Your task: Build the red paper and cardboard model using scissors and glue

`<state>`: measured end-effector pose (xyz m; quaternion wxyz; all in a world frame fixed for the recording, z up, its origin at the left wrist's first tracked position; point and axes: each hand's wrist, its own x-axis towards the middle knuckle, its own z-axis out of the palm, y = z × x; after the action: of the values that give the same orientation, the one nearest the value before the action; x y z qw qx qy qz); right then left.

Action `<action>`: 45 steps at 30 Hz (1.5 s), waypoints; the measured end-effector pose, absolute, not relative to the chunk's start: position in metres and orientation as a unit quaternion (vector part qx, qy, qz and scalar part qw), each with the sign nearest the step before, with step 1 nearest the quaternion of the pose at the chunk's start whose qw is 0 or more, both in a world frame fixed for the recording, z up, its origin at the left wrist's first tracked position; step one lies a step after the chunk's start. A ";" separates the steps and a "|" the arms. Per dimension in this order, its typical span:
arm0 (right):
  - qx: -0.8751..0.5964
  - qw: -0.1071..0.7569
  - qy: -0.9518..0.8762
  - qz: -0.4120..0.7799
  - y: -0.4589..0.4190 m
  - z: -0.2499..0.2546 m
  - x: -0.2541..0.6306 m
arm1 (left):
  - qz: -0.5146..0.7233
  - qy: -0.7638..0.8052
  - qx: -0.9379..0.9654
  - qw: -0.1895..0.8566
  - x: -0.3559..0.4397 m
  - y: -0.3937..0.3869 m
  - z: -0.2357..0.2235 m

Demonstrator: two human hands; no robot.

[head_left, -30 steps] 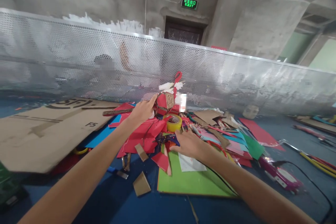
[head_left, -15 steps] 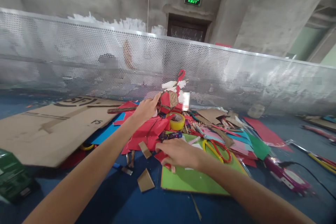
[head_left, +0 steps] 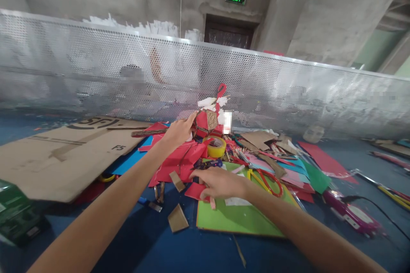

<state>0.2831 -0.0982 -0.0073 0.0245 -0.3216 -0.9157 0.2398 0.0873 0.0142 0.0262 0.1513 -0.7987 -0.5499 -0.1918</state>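
Note:
My left hand (head_left: 178, 131) reaches far forward and grips the side of a red paper and cardboard model (head_left: 208, 121) that stands on a heap of paper scraps, topped with white bits and a red loop. Close by, my right hand (head_left: 219, 182) lies palm down with curled fingers on a red paper piece (head_left: 194, 191) at the edge of a green sheet (head_left: 243, 217). A roll of yellow tape (head_left: 215, 146) sits between the two hands. Red-handled scissors (head_left: 265, 181) lie just right of my right hand.
A large flat cardboard sheet (head_left: 57, 158) covers the left of the blue table. Small cardboard offcuts (head_left: 177, 218) lie near my forearms. A pink glue gun (head_left: 349, 217) with its cable rests at right. A perforated metal screen (head_left: 288, 89) closes off the far side.
My right hand pulled back from the scrap heap near the tape toward me and settled on the red paper piece by the green sheet. My left hand stayed on the red model.

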 end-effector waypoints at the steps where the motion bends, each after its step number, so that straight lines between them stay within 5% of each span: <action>1: -0.310 0.062 -0.915 0.250 -0.097 -0.006 0.285 | -0.195 -0.550 -0.798 0.150 0.087 0.015 0.025; 7: -0.150 0.329 -0.886 0.291 -0.087 0.002 0.310 | -0.213 -0.542 -0.797 0.161 0.084 0.023 0.018; 11: -0.181 0.415 -0.847 0.278 -0.081 0.003 0.329 | -0.211 -0.539 -0.799 0.162 0.085 0.023 0.018; 19: -0.230 0.444 -0.781 0.374 -0.071 0.008 0.349 | -0.199 -0.540 -0.799 0.175 0.088 0.014 0.023; 32: -0.387 0.508 -0.727 0.253 -0.018 0.074 0.364 | -0.189 -0.454 -0.839 0.231 0.087 0.006 0.022; 45: -0.424 0.508 -0.696 0.280 0.003 0.052 0.341 | -0.186 -0.447 -0.836 0.257 0.087 0.008 0.019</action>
<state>0.3413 0.0027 0.0516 0.5076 -0.4241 -0.6959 0.2797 0.0871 0.0080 0.0191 0.2569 -0.8363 -0.4471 -0.1861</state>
